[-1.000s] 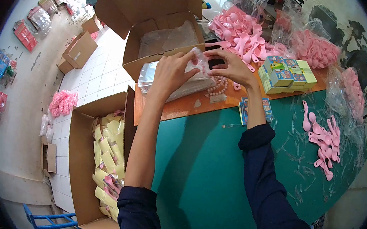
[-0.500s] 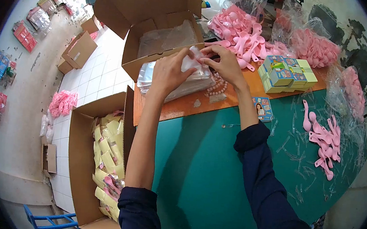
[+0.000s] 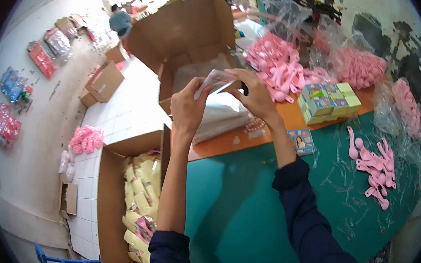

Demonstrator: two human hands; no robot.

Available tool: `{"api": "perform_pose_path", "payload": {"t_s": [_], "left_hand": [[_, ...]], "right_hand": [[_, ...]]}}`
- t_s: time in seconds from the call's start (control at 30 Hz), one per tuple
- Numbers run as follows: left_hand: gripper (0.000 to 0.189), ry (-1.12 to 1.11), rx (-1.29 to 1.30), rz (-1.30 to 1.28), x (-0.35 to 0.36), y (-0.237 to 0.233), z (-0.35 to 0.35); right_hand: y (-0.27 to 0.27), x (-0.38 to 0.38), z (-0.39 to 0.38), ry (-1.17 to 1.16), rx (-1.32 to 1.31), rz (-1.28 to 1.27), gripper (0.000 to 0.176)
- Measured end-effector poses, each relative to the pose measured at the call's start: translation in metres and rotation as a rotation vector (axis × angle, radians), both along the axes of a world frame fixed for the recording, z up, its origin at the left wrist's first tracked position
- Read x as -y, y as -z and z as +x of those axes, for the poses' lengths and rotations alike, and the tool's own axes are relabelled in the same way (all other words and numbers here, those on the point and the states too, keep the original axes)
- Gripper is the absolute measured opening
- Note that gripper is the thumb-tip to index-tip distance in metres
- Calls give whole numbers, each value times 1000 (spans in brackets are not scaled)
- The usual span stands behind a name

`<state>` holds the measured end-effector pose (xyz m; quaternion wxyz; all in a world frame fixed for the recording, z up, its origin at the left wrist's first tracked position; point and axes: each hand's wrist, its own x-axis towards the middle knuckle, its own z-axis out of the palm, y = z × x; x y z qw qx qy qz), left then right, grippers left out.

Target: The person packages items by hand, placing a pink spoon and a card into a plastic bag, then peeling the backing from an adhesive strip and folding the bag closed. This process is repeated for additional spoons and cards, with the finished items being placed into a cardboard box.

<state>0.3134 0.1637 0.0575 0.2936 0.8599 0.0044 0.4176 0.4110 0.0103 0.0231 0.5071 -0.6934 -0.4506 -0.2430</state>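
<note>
My left hand point(image 3: 189, 104) and my right hand point(image 3: 256, 96) are raised above the wooden board, both pinching a clear plastic bag point(image 3: 218, 77) stretched between them. Beneath them lies a stack of clear bags point(image 3: 221, 120) beside a string of beads point(image 3: 255, 125). Right of my right hand are a pile of pink spoons point(image 3: 276, 62) and stacked small boxes with pale yellow sides point(image 3: 329, 102). A blue printed card point(image 3: 300, 142) lies by my right forearm.
An open carton point(image 3: 168, 75) stands behind the bags. Another carton point(image 3: 110, 188), at the left, holds yellow-carded packs point(image 3: 142, 190). Loose pink spoons point(image 3: 375, 166) and plastic scraps lie on the green table point(image 3: 244, 204). A person point(image 3: 120, 22) is in the far background.
Both hands have lifted off the bag stack, holding a bag up between them. The view has shifted, so the surroundings appear slightly further right.
</note>
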Motion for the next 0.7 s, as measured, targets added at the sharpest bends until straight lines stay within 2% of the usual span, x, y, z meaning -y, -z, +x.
{"api": "perform_pose_path", "payload": {"t_s": [0.03,0.1,0.13,0.17,0.23,0.27,0.3,0.33,0.37,0.4,0.43,0.47,0.53,0.57,0.67,0.7], "left_hand": [[20,45,84,-15,-3,-16,-13],[19,61,69,-137,-6,-49,-53],[21,195,26,-313,-6,-65,-76],[23,273,-134,-398,-9,-85,-104],[23,430,-511,-454,-13,-112,-152],[23,507,-648,-495,-8,-116,-171],[24,591,-796,-544,-1,-111,-186],[27,689,-891,-446,9,-96,-193],[29,748,-1070,-190,24,-86,-195],[29,903,-1082,-301,42,-42,-198],[32,1009,-1104,-243,62,-2,-198],[34,1048,-1018,-146,80,42,-200],[36,893,-1094,-34,114,97,-210],[37,848,-1010,-50,123,100,-215],[34,695,-811,-90,138,93,-230],[33,692,-820,-81,142,94,-234]], "right_hand": [[-15,2,-12,-11,21,50,41],[-45,16,-39,-67,8,10,41],[-58,28,-52,-83,12,-39,41],[-69,42,-65,-95,11,-94,41],[-80,77,-89,-168,-258,-182,41],[-81,95,-96,-179,-300,-234,41],[-79,114,-103,-186,-357,-290,42],[-74,132,-109,-188,-409,-340,42],[-68,150,-115,-196,-439,-443,43],[-63,167,-121,-206,-466,-547,43],[-59,183,-128,-217,-489,-650,44],[-58,200,-140,-219,-486,-747,44],[-46,240,-163,-69,-595,-827,44],[-41,264,-168,12,-646,-864,44],[6,361,-156,353,-550,-693,42],[19,391,-147,548,-377,-712,41]]}}
